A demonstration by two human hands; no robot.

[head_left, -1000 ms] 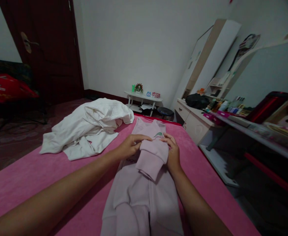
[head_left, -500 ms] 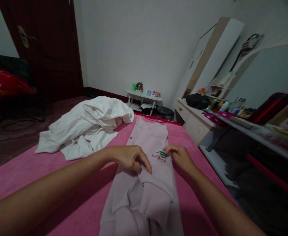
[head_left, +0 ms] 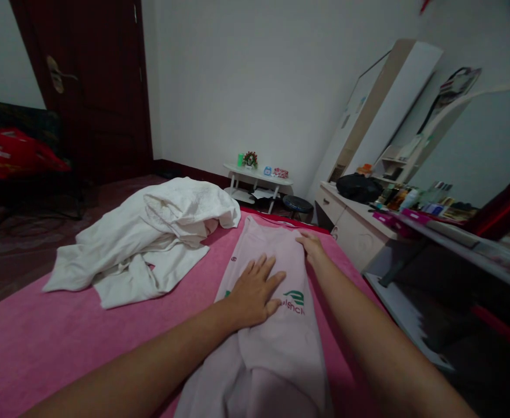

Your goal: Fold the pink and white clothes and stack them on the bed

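A pale pink garment (head_left: 268, 241), folded into a long strip, lies on the pink bed cover (head_left: 159, 342). It carries a green and dark red logo, partly covered by my fingers. My left hand (head_left: 255, 296) rests flat on the cloth beside that logo, its fingers spread. Further up, at the garment's right edge, my right hand (head_left: 311, 246) has its fingers bent together over the fabric and seems to pinch it. Loose folds of the same garment bunch up at the near end, running out of view.
A crumpled white garment (head_left: 146, 232) lies on the bed to the left. Beyond the bed stand a small white table (head_left: 259, 176) and a dark stool (head_left: 297, 203). A dresser (head_left: 355, 217) and a cluttered desk edge (head_left: 455, 238) line the right side.
My left hand has gone from bent fingers holding cloth to lying flat. My right hand has slid farther up the garment's right edge. The near folds have shifted toward me.
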